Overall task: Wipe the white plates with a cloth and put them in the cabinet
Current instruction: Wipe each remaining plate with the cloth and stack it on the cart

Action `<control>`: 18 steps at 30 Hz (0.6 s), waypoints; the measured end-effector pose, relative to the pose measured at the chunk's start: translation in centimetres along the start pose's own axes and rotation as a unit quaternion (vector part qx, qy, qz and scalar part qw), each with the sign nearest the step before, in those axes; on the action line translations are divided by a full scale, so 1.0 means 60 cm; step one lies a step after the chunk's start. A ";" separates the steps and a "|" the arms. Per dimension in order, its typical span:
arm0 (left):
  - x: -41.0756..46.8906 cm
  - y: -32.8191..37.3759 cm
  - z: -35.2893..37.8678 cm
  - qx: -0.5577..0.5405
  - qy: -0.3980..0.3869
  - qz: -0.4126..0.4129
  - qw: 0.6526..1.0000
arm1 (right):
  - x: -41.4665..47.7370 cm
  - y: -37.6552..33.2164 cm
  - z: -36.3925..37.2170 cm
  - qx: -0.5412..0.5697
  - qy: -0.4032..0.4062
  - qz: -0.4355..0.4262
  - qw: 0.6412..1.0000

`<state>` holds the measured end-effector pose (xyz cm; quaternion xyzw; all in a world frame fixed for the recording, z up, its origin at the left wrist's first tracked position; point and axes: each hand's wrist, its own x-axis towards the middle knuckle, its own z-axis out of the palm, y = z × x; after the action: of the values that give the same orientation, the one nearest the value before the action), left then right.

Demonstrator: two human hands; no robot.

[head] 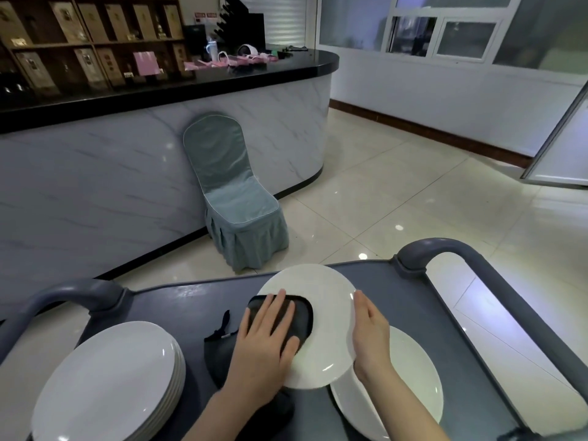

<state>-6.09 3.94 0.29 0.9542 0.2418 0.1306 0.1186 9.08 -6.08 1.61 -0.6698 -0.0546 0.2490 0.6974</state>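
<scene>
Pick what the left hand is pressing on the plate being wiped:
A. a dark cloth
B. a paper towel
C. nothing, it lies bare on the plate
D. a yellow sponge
A: the left hand lies flat on a dark cloth on the plate, whose edge the right hand steadies.

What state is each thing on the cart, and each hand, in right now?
Plate being wiped: tilted, overlapping the plate beneath.
Dark cloth: pressed flat on that plate.
Left hand: open, palm on the cloth.
Right hand: steadying the plate's right rim.
Lower plate: flat on the cart, partly covered.
Plate stack: stacked at the left, untouched.
Cart: top tray holding everything.
</scene>
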 end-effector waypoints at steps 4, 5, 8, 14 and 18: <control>-0.036 0.028 0.015 -0.040 -0.064 0.045 0.996 | 0.004 -0.003 0.000 0.015 0.017 0.018 1.000; -0.036 0.035 0.019 -0.039 -0.079 0.065 0.994 | 0.001 -0.001 0.002 0.019 0.012 0.027 0.999; -0.018 0.046 0.019 -0.042 -0.106 0.120 0.986 | -0.013 0.010 0.009 0.026 -0.009 0.053 0.998; 0.053 -0.005 0.003 -0.045 -0.098 0.058 0.992 | -0.037 0.012 0.017 -0.005 -0.028 0.032 0.999; 0.036 -0.031 0.008 -0.034 -0.036 -0.007 0.999 | -0.022 -0.007 -0.002 -0.001 0.003 0.005 1.000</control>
<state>-4.91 6.53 -0.27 0.9520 0.2396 0.1030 0.1602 8.07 -6.72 2.37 -0.6719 -0.0492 0.2504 0.6953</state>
